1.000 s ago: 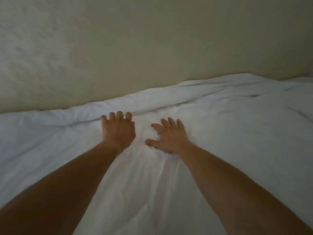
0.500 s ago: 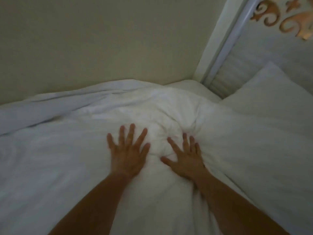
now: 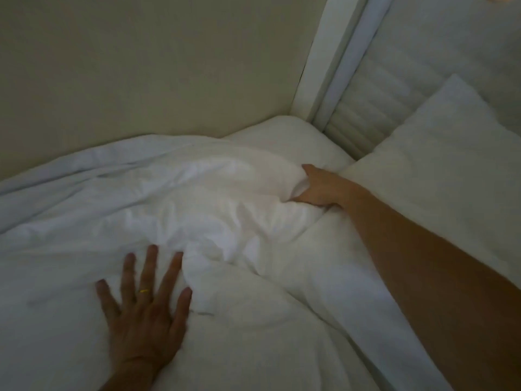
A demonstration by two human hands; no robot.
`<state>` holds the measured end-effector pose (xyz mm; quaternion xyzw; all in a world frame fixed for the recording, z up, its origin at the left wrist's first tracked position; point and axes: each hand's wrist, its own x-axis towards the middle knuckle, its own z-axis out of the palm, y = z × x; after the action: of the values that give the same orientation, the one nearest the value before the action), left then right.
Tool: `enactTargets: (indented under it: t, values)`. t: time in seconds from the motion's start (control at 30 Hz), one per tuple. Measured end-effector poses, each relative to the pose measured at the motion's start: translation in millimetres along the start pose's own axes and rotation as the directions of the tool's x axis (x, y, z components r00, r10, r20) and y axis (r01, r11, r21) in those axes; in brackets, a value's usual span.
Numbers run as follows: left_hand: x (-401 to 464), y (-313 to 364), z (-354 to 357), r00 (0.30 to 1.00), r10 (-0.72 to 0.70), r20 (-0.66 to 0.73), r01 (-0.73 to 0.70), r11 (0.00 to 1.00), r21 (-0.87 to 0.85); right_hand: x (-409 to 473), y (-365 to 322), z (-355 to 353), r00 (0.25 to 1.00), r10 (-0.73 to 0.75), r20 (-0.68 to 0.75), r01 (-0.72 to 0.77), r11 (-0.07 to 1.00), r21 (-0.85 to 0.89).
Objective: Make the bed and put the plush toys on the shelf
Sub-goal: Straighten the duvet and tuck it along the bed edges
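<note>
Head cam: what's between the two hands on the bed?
Only bunched white duvet: a rumpled mound of folds between the flat left hand and the right hand gripping its edge by the white pillow. Nothing else, head view.

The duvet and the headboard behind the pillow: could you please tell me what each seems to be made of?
The duvet looks like soft matte white woven fabric, probably cotton, over padding: it creases and bunches where the right hand grips it, and it dents under the flat left hand. The headboard looks rigid, white and ribbed, with a slight sheen; painted wood or laminate, though I cannot tell which.
</note>
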<state>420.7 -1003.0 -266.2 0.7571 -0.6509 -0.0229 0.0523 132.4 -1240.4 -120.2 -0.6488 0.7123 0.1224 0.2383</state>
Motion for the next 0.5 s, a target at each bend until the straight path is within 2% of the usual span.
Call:
enactTargets:
  t: [0.03, 0.07, 0.1, 0.13, 0.17, 0.2, 0.23, 0.27, 0.3, 0.37, 0.4, 0.43, 0.47, 0.5]
  values:
    - [0.4, 0.3, 0.6, 1.000, 0.003, 0.013, -0.003, 1.000, 0.003, -1.2, -6.2, 6.5, 0.989, -0.029, 0.143, 0.029, 1.000, 0.004]
    - [0.8, 0.6, 0.5, 1.000, 0.003, 0.028, -0.003, 1.000, -0.004, -4.6, -11.0, 14.5, 0.973, -0.065, 0.221, 0.069, 0.998, -0.010]
    - [-0.9, 0.2, 2.2, 1.000, 0.003, 0.025, -0.003, 1.000, 0.000, -9.2, -15.3, 22.5, 0.972, -0.106, 0.208, 0.118, 0.992, -0.045]
    - [-1.5, 0.0, 1.7, 1.000, 0.005, 0.028, -0.006, 1.000, 0.003, -10.6, -17.4, 26.5, 0.985, -0.151, 0.087, 0.159, 0.983, -0.090]
    - [-1.1, 0.2, 1.3, 1.000, 0.010, 0.015, -0.010, 1.000, -0.001, -12.6, -19.4, 23.2, 0.969, -0.205, -0.136, 0.181, 0.969, -0.171]
    - [-0.9, 1.2, 0.7, 1.000, 0.013, 0.010, -0.013, 1.000, -0.005, -14.4, -18.9, 18.0, 0.879, -0.246, -0.408, 0.145, 0.954, -0.262]
    - [-0.6, 1.3, 2.2, 1.000, 0.014, 0.001, -0.014, 1.000, -0.009, -17.6, -18.8, 13.2, 0.722, -0.288, -0.629, 0.085, 0.939, -0.332]
    - [-0.3, 1.0, 2.2, 1.000, 0.003, -0.007, -0.003, 1.000, -0.016, -20.9, -19.3, 9.8, 0.613, -0.321, -0.722, 0.038, 0.925, -0.379]
    - [-0.4, 1.6, 2.6, 1.000, -0.008, -0.026, 0.007, 1.000, -0.026, -21.7, -20.5, 9.2, 0.619, -0.353, -0.701, 0.034, 0.905, -0.425]
    - [-1.6, 0.9, 4.5, 1.000, -0.013, -0.026, 0.013, 1.000, -0.013, -20.3, -17.8, 10.2, 0.835, -0.347, -0.427, 0.155, 0.893, -0.423]
    - [-3.0, 0.6, 5.8, 1.000, -0.005, -0.018, 0.005, 1.000, -0.004, -22.9, -12.7, 6.2, 0.917, -0.288, -0.276, 0.193, 0.926, -0.325]
    - [-3.4, 0.7, 4.6, 1.000, -0.002, -0.014, 0.002, 1.000, -0.005, -27.1, -1.5, -0.1, 0.924, -0.251, -0.288, 0.183, 0.953, -0.240]
    - [-2.5, -0.2, 2.9, 1.000, -0.007, -0.020, 0.007, 1.000, -0.013, -34.7, 13.6, -9.8, 0.871, -0.227, -0.435, 0.145, 0.966, -0.215]
    - [-0.7, -0.3, 3.6, 0.999, -0.011, -0.032, 0.010, 1.000, -0.024, -41.7, 37.8, -21.2, 0.765, -0.174, -0.620, 0.040, 0.974, -0.224]
